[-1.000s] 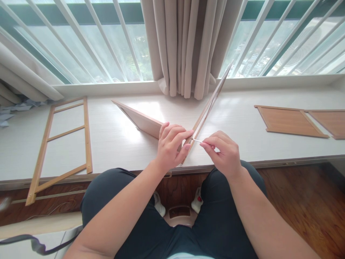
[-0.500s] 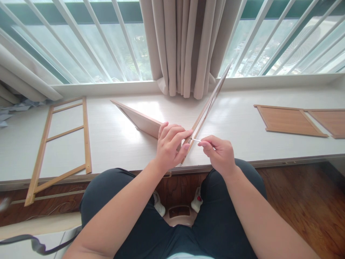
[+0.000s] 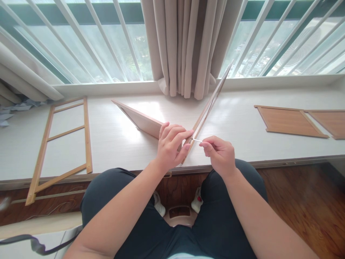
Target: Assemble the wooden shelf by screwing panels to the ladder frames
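Observation:
My left hand (image 3: 172, 145) is closed around the near end of an upright wooden frame (image 3: 202, 118), thumb on the near side and fingers over the top. Behind that hand a wooden panel (image 3: 140, 120) stands on its edge and slants away to the far left; the corner where it meets the frame is hidden by my fingers. My right hand (image 3: 219, 153) pinches a thin metal rod (image 3: 197, 140) between thumb and forefinger. The rod's tip touches the frame's right face beside my left fingertips; its other end is hidden in my hand.
On the white ledge (image 3: 231, 140) a ladder-like wooden frame (image 3: 88, 133) lies at left, overhanging the front edge. Brown framed panels (image 3: 292, 120) lie at right. A beige curtain (image 3: 183, 50) hangs close behind the upright frame. My knees are against the ledge.
Almost nothing differs. My right hand and the metal rod have shifted very slightly, with the rod still at the frame; the whole view has moved a touch.

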`<state>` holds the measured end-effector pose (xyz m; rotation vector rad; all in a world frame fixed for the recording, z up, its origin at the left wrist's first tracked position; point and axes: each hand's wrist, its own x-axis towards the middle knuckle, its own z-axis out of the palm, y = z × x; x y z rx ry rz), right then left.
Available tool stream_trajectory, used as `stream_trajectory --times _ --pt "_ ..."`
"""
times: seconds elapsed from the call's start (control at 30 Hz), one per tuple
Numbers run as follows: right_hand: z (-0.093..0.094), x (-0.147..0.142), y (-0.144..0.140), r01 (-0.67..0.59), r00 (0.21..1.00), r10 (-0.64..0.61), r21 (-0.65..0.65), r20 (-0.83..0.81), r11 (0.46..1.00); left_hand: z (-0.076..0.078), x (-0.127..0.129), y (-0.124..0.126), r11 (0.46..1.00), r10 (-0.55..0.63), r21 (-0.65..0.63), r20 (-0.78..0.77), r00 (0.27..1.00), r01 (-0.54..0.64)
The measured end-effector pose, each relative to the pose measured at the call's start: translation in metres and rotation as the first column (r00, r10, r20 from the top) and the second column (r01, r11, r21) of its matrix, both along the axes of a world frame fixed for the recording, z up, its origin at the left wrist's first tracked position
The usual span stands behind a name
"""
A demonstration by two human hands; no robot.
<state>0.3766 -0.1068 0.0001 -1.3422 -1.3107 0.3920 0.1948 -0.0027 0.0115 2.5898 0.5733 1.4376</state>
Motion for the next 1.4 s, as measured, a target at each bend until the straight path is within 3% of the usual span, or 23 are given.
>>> stream_trajectory --times 0.83,1.0,1.23,1.4 --pt "0.000 -0.003 -0.003 0.018 0.971 -0.013 0.017 -0.237 1.000 0.002 0.000 -0.002 0.999 0.042 -0.006 -0.052 0.998 -0.042" --pt "0.001 -0.001 -0.003 -0.016 0.992 0.028 0.092 -0.123 0.996 0.002 0.000 -0.001 1.000 -0.010 0.010 0.009 1.000 0.010" --pt "0.007 0.003 -0.004 -0.045 0.995 0.025 0.207 0.102 0.977 0.004 -0.001 -0.002 0.999 0.036 -0.005 -0.044 0.998 -0.037" --pt "0.011 0.002 -0.003 -0.047 0.983 0.002 0.245 0.181 0.968 0.001 0.000 -0.001 1.000 -0.008 0.006 0.007 1.000 0.008"
